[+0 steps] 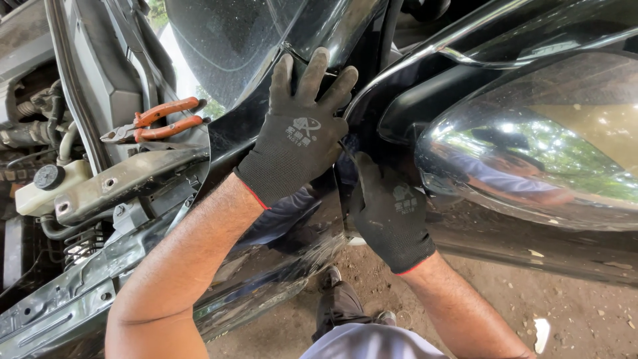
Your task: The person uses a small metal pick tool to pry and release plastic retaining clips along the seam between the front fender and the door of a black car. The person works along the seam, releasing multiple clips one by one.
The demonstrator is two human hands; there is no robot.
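The black fender panel (266,133) stands at the front corner of the dark car, between the open engine bay and the door, and both gloved hands are on its rear edge. Judging from this, the work is at the stage of seating or freeing that rear edge where it meets the door pillar; the next move seems to call for steady pressure along the seam with both hands, keeping the thin sheet from buckling.

The left hand (299,126) lies flat on the upper part of the fender panel, fingers spread and extended, fingertips reaching up to the corner just below the windshield (226,46). It grips nothing; it presses. The right hand (389,206) sits lower on the same edge, beside the door; its fingers curl in toward the seam, but what they pinch, if anything, cannot be told.

Away from the fender panel toward the engine bay, orange-handled pliers (156,121) rest on the bay's edge, and beyond them a white reservoir (46,189) with a black cap. On the door side hangs the glossy side mirror (531,153).
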